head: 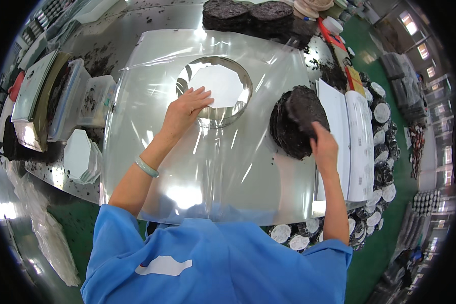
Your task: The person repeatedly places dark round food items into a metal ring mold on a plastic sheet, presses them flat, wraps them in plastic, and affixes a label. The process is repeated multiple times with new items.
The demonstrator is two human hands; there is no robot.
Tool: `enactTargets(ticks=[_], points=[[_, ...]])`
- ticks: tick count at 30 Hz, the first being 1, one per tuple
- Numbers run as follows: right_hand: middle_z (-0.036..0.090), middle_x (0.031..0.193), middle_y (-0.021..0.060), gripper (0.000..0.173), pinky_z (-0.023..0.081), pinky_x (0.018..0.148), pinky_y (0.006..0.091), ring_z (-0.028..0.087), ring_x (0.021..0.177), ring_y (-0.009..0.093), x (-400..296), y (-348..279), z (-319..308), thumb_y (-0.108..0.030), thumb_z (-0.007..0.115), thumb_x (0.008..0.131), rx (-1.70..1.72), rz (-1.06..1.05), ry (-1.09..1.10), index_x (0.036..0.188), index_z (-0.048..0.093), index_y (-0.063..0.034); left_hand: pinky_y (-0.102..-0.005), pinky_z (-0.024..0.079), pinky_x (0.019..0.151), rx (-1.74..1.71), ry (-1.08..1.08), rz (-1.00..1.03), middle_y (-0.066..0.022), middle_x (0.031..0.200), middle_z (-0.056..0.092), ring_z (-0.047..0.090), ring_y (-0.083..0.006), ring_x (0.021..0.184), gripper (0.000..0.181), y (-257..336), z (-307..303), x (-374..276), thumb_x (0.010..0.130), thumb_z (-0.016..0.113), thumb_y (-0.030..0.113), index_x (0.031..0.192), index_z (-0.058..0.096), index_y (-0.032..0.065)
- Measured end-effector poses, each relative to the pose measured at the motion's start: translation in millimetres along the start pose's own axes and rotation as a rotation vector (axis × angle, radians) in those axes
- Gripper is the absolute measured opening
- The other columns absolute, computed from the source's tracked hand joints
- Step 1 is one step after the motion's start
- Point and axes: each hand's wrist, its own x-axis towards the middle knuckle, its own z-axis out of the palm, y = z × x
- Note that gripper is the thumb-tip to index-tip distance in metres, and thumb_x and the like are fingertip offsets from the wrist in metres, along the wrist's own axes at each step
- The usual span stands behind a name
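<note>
A round, shiny metal ring or shallow tin rests on clear plastic film that covers the table before me. A white octagonal sheet lies within its rim. My left hand, wrist in a pale green bangle, is over the lower left of the sheet with its fingers spread. At the right, a stack of dark, thin round sheets, perhaps dried seaweed, lies on the film. My right hand pinches the edge of a blurred dark round sheet tilted above that stack.
White octagonal sheets and clear plastic boxes stand at the left. Paper sheets lie at the table's right edge. More dark round stacks sit at the back. Black-and-white wrapped bundles are piled beyond the right edge.
</note>
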Motion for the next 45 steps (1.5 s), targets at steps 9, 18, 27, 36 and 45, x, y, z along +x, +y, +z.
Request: enactTargets(ticks=[9, 18, 27, 36, 45], points=[[0.054, 0.138, 0.0139, 0.052, 0.035, 0.109, 0.0338, 0.047, 0.131, 0.022, 129.9, -76.3, -33.9, -0.02, 0.064, 0.096, 0.692, 0.195, 0.66, 0.14, 0.046, -0.0003, -0.038, 0.042, 0.108, -0.189, 0.156, -0.266, -0.0093, 0.135, 0.06, 0.055, -0.0307, 0.127, 0.053, 20.2, -47.7, 15.7, 0.085, 0.076, 0.026, 0.134, 0.059, 0.0137], [0.056, 0.127, 0.0222, 0.058, 0.043, 0.102, 0.0387, 0.057, 0.116, 0.037, 161.2, -144.8, 98.0, -0.024, 0.072, 0.088, 0.693, 0.284, -0.134, 0.14, 0.052, -0.0056, -0.0337, 0.053, 0.083, 0.09, -0.153, -0.055, -0.0102, 0.113, 0.063, 0.063, -0.0211, 0.092, 0.087, -6.6, -38.5, 33.7, 0.069, 0.086, 0.039, 0.14, 0.049, 0.0052], [0.037, 0.132, 0.0292, 0.135, 0.048, 0.099, 0.0419, 0.053, 0.117, 0.046, 222.9, -152.1, 91.4, -0.041, 0.093, 0.051, 0.07, -0.314, -0.811, 0.149, 0.015, 0.0091, -0.0392, 0.056, 0.085, 0.482, -0.879, -0.102, -0.0288, 0.122, 0.048, 0.061, -0.0395, 0.105, 0.131, -14.6, -18.9, 94.9, 0.05, 0.091, 0.051, 0.135, 0.027, -0.025], [0.044, 0.134, 0.0261, 0.118, 0.044, 0.105, 0.035, 0.042, 0.126, 0.039, 199.8, -149.5, 149.5, -0.061, 0.083, 0.051, -0.162, -0.534, -0.584, 0.124, 0.046, 0.0242, -0.0369, 0.057, 0.083, 0.539, -0.705, -0.093, -0.0265, 0.122, 0.048, 0.064, -0.0355, 0.101, 0.126, -53.8, 31.6, 63.4, 0.051, 0.089, 0.048, 0.135, 0.029, -0.024], [0.052, 0.126, 0.0235, 0.088, 0.048, 0.095, 0.0449, 0.053, 0.118, 0.039, 164.9, -195.9, 114.9, -0.034, 0.085, 0.063, 0.237, -0.373, -0.292, 0.131, 0.047, 0.0066, -0.0442, 0.057, 0.077, 0.604, -0.572, -0.037, -0.0242, 0.117, 0.049, 0.067, -0.0375, 0.092, 0.085, -92.2, 43.6, 16.8, 0.06, 0.09, 0.029, 0.121, 0.048, -0.0132]])
